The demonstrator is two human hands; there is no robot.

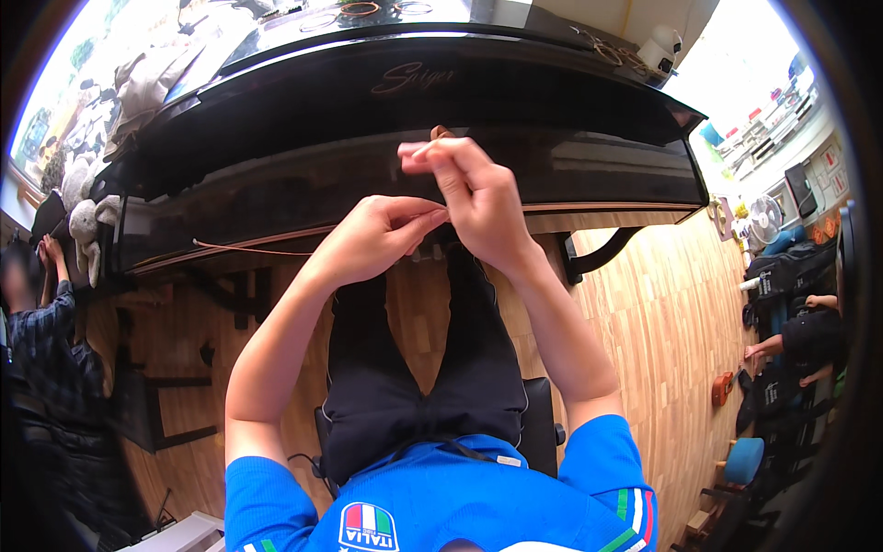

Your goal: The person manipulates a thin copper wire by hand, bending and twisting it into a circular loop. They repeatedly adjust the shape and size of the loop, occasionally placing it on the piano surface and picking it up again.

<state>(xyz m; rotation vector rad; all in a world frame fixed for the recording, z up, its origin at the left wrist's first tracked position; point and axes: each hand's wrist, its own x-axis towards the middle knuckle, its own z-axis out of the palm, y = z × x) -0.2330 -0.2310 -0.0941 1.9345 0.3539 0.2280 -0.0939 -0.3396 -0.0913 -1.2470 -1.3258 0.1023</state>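
My left hand (377, 230) is pinched on a thin copper-coloured string (258, 249), whose length trails left along the front edge of a glossy black piano (303, 147). Its fingertips are just left of my right wrist. My right hand (469, 189) is raised higher, against the piano's dark front, with fingers curled and pressed together. A small brown item (441, 131) shows behind its fingertips; I cannot make out what it is or whether the fingers grip it. Coiled strings (359, 10) lie on the piano's top.
I sit on a black chair (541, 414). Plush toys (87, 230) line the piano's left end. People are at far left (41, 313) and far right (805, 340). A fan (763, 216), small guitar (722, 388) and blue stool (743, 460) stand right; cables (616, 51) lie on top.
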